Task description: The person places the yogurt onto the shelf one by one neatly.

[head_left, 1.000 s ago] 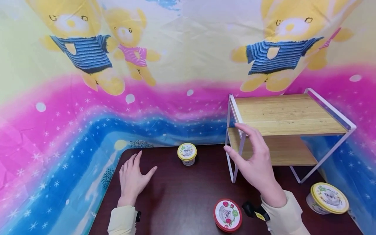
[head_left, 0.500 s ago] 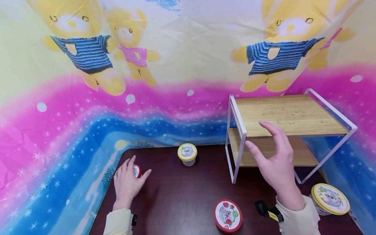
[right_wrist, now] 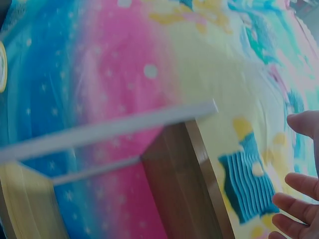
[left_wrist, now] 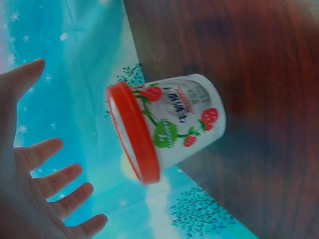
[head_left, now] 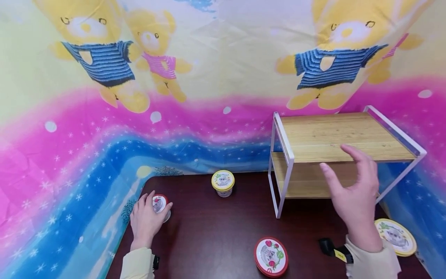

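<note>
A small red-lidded strawberry cup stands at the far left edge of the dark wooden surface, near its back corner. The left hand lies against it with fingers straight and spread; in the left wrist view the cup sits just past the open palm, and no finger curls round it. One second ago this hand lay flat over that spot and the cup was hidden; half a second ago the red lid peeked out between the fingers. Now the hand has slid left and more of the lid shows, so the hand seems to be settling beside the cup, not yet gripping.

The right hand hovers open in the air, fingers apart, holding nothing. It has drifted rightward from the white post of the two-tier wooden rack and now hangs before the rack's front edge.

Both rack shelves show only bare wood. Three more lidded cups stand on the surface: a yellow-lidded cup at the back, a second red-lidded cup in front, and a large yellow-lidded cup at the right. All lids are on, so their contents cannot be seen.
</note>
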{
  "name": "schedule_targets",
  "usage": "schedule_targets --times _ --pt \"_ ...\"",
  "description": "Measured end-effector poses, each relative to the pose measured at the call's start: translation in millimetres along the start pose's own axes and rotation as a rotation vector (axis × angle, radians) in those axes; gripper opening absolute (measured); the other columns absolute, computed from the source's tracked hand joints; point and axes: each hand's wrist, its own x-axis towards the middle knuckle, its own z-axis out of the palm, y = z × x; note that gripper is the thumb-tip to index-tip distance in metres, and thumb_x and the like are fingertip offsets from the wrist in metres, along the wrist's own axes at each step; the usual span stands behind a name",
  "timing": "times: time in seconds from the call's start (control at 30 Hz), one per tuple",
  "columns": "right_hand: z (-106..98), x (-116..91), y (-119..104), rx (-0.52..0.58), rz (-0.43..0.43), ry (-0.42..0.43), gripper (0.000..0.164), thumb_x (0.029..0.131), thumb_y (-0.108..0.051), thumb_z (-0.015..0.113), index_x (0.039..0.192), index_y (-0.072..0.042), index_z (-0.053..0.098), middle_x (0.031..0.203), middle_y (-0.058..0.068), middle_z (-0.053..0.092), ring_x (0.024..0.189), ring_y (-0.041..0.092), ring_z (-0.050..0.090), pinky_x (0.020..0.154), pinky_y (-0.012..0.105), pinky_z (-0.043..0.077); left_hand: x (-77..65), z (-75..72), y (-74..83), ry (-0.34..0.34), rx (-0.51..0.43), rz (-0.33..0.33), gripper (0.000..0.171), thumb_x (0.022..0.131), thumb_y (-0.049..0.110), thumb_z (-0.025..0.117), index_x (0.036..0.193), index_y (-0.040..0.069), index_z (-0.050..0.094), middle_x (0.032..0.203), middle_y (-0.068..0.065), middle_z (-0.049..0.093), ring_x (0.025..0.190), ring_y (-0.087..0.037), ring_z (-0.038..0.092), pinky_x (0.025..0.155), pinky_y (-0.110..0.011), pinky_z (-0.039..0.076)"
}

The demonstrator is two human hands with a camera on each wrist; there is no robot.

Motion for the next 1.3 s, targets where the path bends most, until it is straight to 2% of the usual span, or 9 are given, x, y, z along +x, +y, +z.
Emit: schedule_targets --times 0.17,0.4,0.57,0.67,0.9,1.07,1.13,1.2,1.3 --pt "-18 4 17 -0.052 0.045 0.070 0.054 0.076 -0.012 0.077 0.127 -0.011 0.058 0.125 0.003 0.054 0.117 0.016 0.042 0.095 0.025 0.029 -1.5 3.5 -6.1 -0.010 -0.002 -0.043 0.094 0.071 0.063 0.069 0.142 0.010 0.038 0.140 -0.021 0.034 0.123 -0.044 0.029 0.094 -0.066 0.023" --pt "-31 2 30 -0.154 0.131 0.153 0.049 0.080 -0.018 0.074 0.126 -0.014 0.058 0.123 -0.013 0.050 0.116 0.009 0.039 0.098 0.027 0.029 -1.6 8.8 -11.4 -0.032 -0.002 -0.087 0.096 0.069 0.061 0.071 0.142 0.008 0.036 0.140 -0.022 0.032 0.122 -0.044 0.029 0.093 -0.067 0.025" --pt "-33 3 29 -0.202 0.108 0.222 0.051 0.079 -0.022 0.073 0.125 -0.007 0.056 0.123 -0.015 0.047 0.115 0.004 0.034 0.096 0.028 0.027 -1.9 12.7 -14.7 -0.041 0.004 -0.108 0.101 0.067 0.065 0.070 0.142 0.008 0.035 0.140 -0.022 0.032 0.120 -0.043 0.030 0.091 -0.066 0.027" --pt "-37 4 34 -0.208 0.103 0.253 0.053 0.079 -0.024 0.073 0.126 -0.008 0.054 0.124 -0.016 0.044 0.114 0.003 0.031 0.096 0.029 0.025 -1.7 14.4 -15.8 -0.047 0.009 -0.111 0.104 0.065 0.068 0.070 0.143 0.007 0.034 0.139 -0.023 0.032 0.120 -0.044 0.030 0.091 -0.067 0.027" --pt "-50 3 71 -0.255 0.093 0.274 0.058 0.080 -0.027 0.072 0.130 -0.017 0.046 0.127 -0.013 0.040 0.122 0.009 0.029 0.103 0.030 0.017 -0.2 18.5 -19.7 -0.061 0.007 -0.125 0.109 0.063 0.067 0.072 0.143 0.005 0.031 0.137 -0.023 0.034 0.119 -0.045 0.030 0.091 -0.067 0.026" --pt "-58 0 89 -0.301 0.095 0.237 0.057 0.085 -0.028 0.068 0.134 -0.019 0.041 0.132 -0.012 0.035 0.127 0.012 0.024 0.105 0.031 0.014 1.4 21.4 -23.4 -0.069 0.000 -0.137 0.112 0.062 0.069 0.071 0.143 0.005 0.029 0.136 -0.024 0.035 0.118 -0.045 0.030 0.091 -0.068 0.025" --pt "-61 -2 92 -0.312 0.106 0.224 0.056 0.087 -0.029 0.066 0.135 -0.020 0.039 0.133 -0.011 0.033 0.128 0.012 0.021 0.105 0.033 0.014 1.9 22.2 -24.8 -0.072 -0.004 -0.141 0.113 0.061 0.070 0.071 0.144 0.005 0.028 0.136 -0.024 0.035 0.118 -0.044 0.030 0.091 -0.068 0.026" --pt "-61 -2 90 -0.314 0.157 0.230 0.055 0.087 -0.030 0.065 0.135 -0.020 0.039 0.134 -0.010 0.033 0.128 0.010 0.021 0.106 0.033 0.013 1.5 22.7 -26.3 -0.074 -0.007 -0.148 0.113 0.061 0.069 0.072 0.144 0.005 0.027 0.135 -0.024 0.035 0.118 -0.044 0.031 0.091 -0.067 0.027" --pt "-58 -1 76 -0.310 0.236 0.240 0.054 0.089 -0.031 0.063 0.135 -0.018 0.038 0.135 -0.008 0.033 0.128 0.008 0.020 0.106 0.032 0.015 -0.4 22.8 -29.8 -0.070 -0.012 -0.162 0.114 0.062 0.067 0.073 0.144 0.004 0.025 0.135 -0.024 0.035 0.117 -0.044 0.031 0.091 -0.067 0.029"
